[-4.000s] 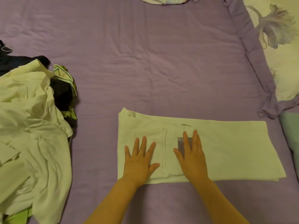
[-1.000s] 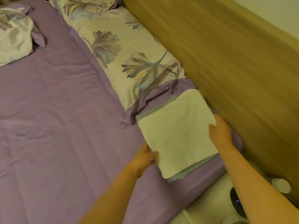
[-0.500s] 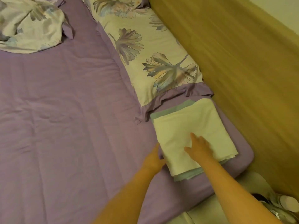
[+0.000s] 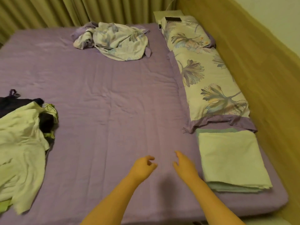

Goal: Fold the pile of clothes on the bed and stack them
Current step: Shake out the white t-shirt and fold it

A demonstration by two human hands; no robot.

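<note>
Closest to me, both forearms reach out over the purple bed sheet [image 4: 100, 88]. My left hand [image 4: 142, 166] hangs above the sheet with its fingers loosely curled and nothing in them. My right hand [image 4: 185, 164] is beside it, fingers relaxed and released, also holding nothing, just to the left of the folded stack.

That stack sits at the near right corner of the bed: a folded pale yellow garment [image 4: 230, 159] lies flat on top of a folded light green garment [image 4: 227, 190], whose edges show along the near and far sides. At the left edge I see the unfolded pile of clothes [image 4: 21, 143], a rumpled pale yellow piece on top with dark and lime-green pieces under it, well apart from the stack.

Beyond the stack, a floral pillow [image 4: 211, 88] with a purple border runs along the wooden headboard [image 4: 259, 70]. Farther back a crumpled floral cloth [image 4: 116, 41] lies on the sheet. At the far end a small white stand carries a dark rectangular object [image 4: 172, 19], and pleated curtains [image 4: 65, 12] hang behind the bed. I can read no writing or labels anywhere.
</note>
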